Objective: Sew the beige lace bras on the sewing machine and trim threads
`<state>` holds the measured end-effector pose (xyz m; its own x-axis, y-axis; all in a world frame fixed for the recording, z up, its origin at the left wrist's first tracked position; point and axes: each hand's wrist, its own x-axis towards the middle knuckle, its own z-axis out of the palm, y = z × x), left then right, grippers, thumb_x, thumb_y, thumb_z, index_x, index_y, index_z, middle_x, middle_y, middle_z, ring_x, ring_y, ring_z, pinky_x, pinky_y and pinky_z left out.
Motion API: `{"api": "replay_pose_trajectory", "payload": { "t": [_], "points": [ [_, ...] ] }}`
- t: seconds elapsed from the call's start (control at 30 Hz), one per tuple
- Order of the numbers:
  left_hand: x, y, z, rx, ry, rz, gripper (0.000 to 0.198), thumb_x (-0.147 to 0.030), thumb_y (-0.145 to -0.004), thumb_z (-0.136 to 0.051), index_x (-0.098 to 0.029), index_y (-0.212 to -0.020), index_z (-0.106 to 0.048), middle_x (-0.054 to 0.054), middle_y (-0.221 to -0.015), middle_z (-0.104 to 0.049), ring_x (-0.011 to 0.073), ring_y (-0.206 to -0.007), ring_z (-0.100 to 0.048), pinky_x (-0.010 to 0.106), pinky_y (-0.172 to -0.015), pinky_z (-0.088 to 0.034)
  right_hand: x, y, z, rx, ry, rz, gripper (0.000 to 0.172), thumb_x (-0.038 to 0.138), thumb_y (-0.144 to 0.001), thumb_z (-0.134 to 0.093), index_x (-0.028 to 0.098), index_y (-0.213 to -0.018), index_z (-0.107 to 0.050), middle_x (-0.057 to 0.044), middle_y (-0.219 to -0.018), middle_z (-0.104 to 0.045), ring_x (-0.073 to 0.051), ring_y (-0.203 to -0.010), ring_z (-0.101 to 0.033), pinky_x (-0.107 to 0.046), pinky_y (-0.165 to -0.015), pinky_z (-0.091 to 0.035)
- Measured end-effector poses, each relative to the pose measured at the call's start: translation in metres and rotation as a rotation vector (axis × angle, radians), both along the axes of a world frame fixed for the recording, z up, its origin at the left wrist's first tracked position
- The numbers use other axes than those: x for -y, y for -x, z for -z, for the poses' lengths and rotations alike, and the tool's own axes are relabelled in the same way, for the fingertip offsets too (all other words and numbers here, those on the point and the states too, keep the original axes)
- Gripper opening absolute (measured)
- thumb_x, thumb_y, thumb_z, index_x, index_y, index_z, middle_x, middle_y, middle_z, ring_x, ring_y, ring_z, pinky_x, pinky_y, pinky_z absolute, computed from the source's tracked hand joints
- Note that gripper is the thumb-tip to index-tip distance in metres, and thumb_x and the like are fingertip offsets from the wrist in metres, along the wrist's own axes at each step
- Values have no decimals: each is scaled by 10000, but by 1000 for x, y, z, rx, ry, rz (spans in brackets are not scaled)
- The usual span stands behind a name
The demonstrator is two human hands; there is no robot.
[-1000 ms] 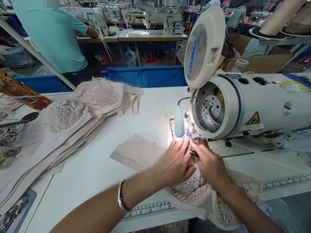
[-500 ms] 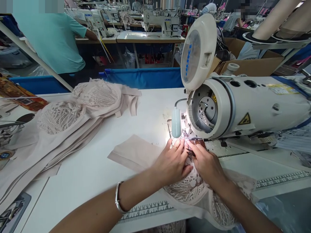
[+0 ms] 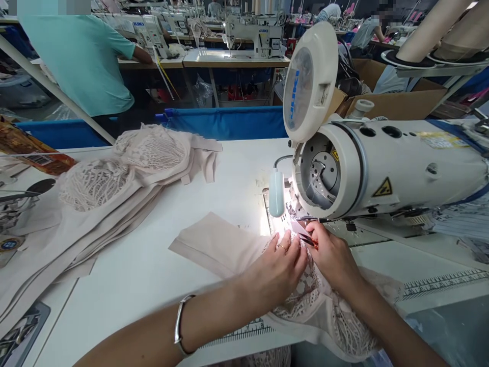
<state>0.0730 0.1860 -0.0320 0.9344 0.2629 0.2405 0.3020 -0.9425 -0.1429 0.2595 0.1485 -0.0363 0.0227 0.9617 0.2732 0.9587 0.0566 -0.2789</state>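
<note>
A beige lace bra [image 3: 346, 323] lies under the sewing machine [image 3: 412, 163] and hangs down toward the table's front edge. My left hand [image 3: 273, 270], with a ring on one finger, has its fingers bent onto the lace just in front of the needle area, gripping the bra; its thumb is hidden. Just to the right, my right hand [image 3: 338, 257] is closed around small thread snips [image 3: 308, 240] with dark blades and an orange-red handle. Their blades point left, close to my left fingertips. A plain beige wing [image 3: 214, 242] of cloth spreads left across the table.
Several more beige lace bras [image 3: 153, 148] are piled at the left. A pale lamp [image 3: 276, 193] hangs beside the needle area, and the machine's round cover [image 3: 311, 81] stands raised. A ruler strip [image 3: 445, 284] runs along the table. Ahead, a person in a teal shirt [image 3: 72, 61] sits.
My hands have drawn back from the needle area toward me and moved apart a little. The snips in my right hand now show more clearly.
</note>
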Motion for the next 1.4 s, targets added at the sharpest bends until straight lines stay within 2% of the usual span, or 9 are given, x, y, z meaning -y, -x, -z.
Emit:
{"api": "replay_pose_trajectory", "payload": {
  "t": [0.37, 0.6, 0.7, 0.8, 1.0, 1.1, 1.2, 1.33, 1.4],
  "points": [
    [-27, 5, -9, -48, 252, -1, 274, -192, -909, -608, -136, -1175, -642, 136, -1299, -608, 382, -1318, -498, 543, -1078, -420, -3, 0, -1, 89, -52, -133, 514, 26, -811, -406, 185, -1244, -634, -92, -1171, -682, -220, -925, -696, -292, -703, -558],
    [-50, 14, -16, 48, 346, 63, 202, -63, -915, -518, -147, -1016, -672, 100, -1165, -658, 302, -1179, -550, 451, -957, -472, -22, 6, -5, 197, -32, -104, 268, 59, -862, -467, 187, -952, -686, -77, -949, -712, -223, -766, -671, -304, -621, -498],
    [-55, 16, -21, 51, 371, 68, 197, -230, -996, -504, -154, -891, -653, 92, -1031, -657, 253, -990, -580, 413, -877, -476, -21, 6, -11, 189, -30, -96, 279, 58, -870, -469, 195, -951, -697, -68, -939, -712, -217, -773, -665, -294, -615, -479],
    [-52, 14, -21, 42, 288, 62, 365, -477, -990, -537, -133, -932, -644, 126, -1028, -632, 280, -964, -573, 425, -832, -474, 0, 6, -18, 134, -32, -28, 350, 41, -865, -444, 237, -1034, -680, -39, -1008, -697, -200, -834, -655, -265, -580, -444],
    [-43, 9, -13, 25, 225, 215, 278, -248, -1046, -403, -111, -972, -635, 99, -959, -632, 214, -859, -567, 342, -745, -457, 63, 19, -7, 153, -43, 87, 198, 261, -981, -448, 219, -830, -569, -45, -908, -611, -161, -623, -576, -274, -462, -329],
    [-42, 9, -13, 33, 229, 198, 396, -477, -1005, -514, -101, -1022, -637, 125, -1016, -632, 241, -884, -568, 362, -730, -467, 65, 16, 1, 177, -127, 7, 321, 263, -1005, -440, 220, -695, -514, -16, -725, -574, -150, -577, -539, -282, -516, -333],
    [-43, 9, -14, 33, 197, 187, 295, -357, -1015, -511, -109, -936, -650, 122, -992, -636, 240, -884, -573, 369, -745, -467, 50, -1, 0, 170, -173, -123, 340, 201, -965, -469, 225, -626, -473, 6, -594, -542, -144, -529, -519, -282, -547, -340],
    [-45, 8, -12, 67, 282, 205, 342, -266, -1055, -397, -115, -902, -663, 101, -915, -669, 219, -884, -599, 360, -817, -482, 28, -26, -8, 118, -51, -90, 97, 172, -848, -508, 214, -812, -588, 13, -605, -647, -173, -552, -614, -263, -524, -360],
    [-46, 8, -10, 96, 336, 209, 364, -333, -1060, -400, -127, -933, -672, 92, -898, -683, 213, -872, -608, 367, -831, -487, 20, -32, -12, 37, 87, -94, 354, 165, -802, -522, 227, -1136, -625, 35, -688, -715, -178, -598, -661, -246, -531, -394]
  ]
}}
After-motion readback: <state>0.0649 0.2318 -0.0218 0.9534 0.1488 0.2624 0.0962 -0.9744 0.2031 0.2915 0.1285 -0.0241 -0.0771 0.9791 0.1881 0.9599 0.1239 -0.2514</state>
